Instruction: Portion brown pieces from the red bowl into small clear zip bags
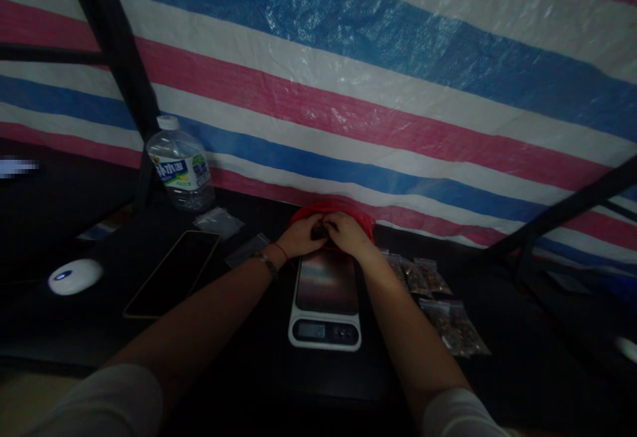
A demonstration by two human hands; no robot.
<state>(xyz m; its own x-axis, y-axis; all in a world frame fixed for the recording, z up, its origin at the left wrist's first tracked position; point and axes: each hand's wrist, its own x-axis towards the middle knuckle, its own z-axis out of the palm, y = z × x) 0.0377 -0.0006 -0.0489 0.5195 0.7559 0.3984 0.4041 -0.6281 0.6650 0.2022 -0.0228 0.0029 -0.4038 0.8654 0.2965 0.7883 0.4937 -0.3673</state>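
Both my hands meet at the mouth of a red plastic bag (365,220) that lies just behind a small kitchen scale (326,304). My left hand (298,238) and my right hand (348,235) are curled, fingers pressed together around something small and dark between them; I cannot make out what it is. The scale's platform is bare and its display faces me. A bracelet and a red string circle my left wrist.
A water bottle (182,165) stands at the back left, with a phone (174,272), empty zip bags (219,221) and a white mouse (74,276) nearby. Several filled small zip bags (438,298) lie right of the scale. A striped tarp (373,92) hangs behind.
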